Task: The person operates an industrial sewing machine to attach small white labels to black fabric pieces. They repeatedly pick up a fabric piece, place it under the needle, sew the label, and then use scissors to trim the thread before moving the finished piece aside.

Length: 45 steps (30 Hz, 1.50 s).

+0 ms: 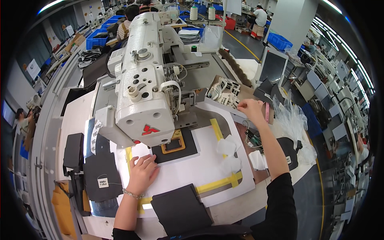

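The left hand point(143, 172), its grip loosely spread rather than clamped, rests at the near-left edge of a flat black rectangular panel point(191, 146), seemingly to steady it. That panel lies on a large white sheet point(184, 176) under the orange-yellow rectangular clamp frame point(176, 150) of a bulky white sewing machine point(140, 108), the frame probably keeping it flat. Yellow tape point(224, 183) marks the sheet, perhaps as a guide. The right hand point(252, 109) reaches to an open brown cardboard box point(221, 105) of small cream printed labels point(228, 91), likely set there for easy reach; I cannot tell whether its grip has closed on one. A stack of black panels point(182, 210) sits nearest the body, presumably for handiness
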Available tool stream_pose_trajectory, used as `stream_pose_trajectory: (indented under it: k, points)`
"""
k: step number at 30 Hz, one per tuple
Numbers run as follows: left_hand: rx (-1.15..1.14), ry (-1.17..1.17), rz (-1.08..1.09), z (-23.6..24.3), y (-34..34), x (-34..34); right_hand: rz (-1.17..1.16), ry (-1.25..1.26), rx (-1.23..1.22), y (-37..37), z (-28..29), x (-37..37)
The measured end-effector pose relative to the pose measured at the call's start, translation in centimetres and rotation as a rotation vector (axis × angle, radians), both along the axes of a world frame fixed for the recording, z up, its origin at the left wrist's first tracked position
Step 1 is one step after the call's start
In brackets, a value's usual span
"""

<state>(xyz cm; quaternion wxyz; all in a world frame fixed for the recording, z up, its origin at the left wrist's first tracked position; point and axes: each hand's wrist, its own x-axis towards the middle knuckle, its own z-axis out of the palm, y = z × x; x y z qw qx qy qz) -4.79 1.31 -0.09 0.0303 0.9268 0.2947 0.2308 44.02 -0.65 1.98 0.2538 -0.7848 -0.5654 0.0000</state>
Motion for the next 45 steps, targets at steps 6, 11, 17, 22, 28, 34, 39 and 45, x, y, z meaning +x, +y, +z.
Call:
stream_pose_trajectory:
  k: [6, 11, 17, 22, 28, 34, 39, 45]
  points:
    - [-0.003, -0.008, -0.008, 0.0, 0.1, 0.0, -0.042, 0.17, -0.044, 1.3, -1.0, 1.1]
    - [0.011, 0.005, -0.006, 0.0, 0.0, -0.2, -0.055, 0.044, 0.027, 0.8, 0.3, -0.3]
    - [0.04, 0.058, -0.056, 0.4, -0.1, -0.7, 0.075, 0.216, 0.36, -0.9, 3.7, -3.6]
    - [0.274, 0.045, -0.242, 2.7, -0.5, 0.7, 0.416, 0.549, -0.047, -2.2, 4.8, -11.3]
    - [0.508, -0.088, -0.449, 3.9, -0.8, 4.4, 0.791, 1.336, -0.659, -2.8, 0.3, -20.5]
    - [0.355, -0.181, -0.483, 3.1, 0.1, 4.0, 0.659, 1.68, -0.683, -2.0, -0.2, -21.3]
    - [0.071, -0.321, -0.306, 1.1, 1.0, 4.3, 0.748, 1.233, -0.413, -2.6, 1.3, -22.2]
    - [-0.029, -0.267, -0.194, 0.9, 1.6, 5.1, 0.815, 0.581, 0.004, -1.7, -0.9, -22.3]
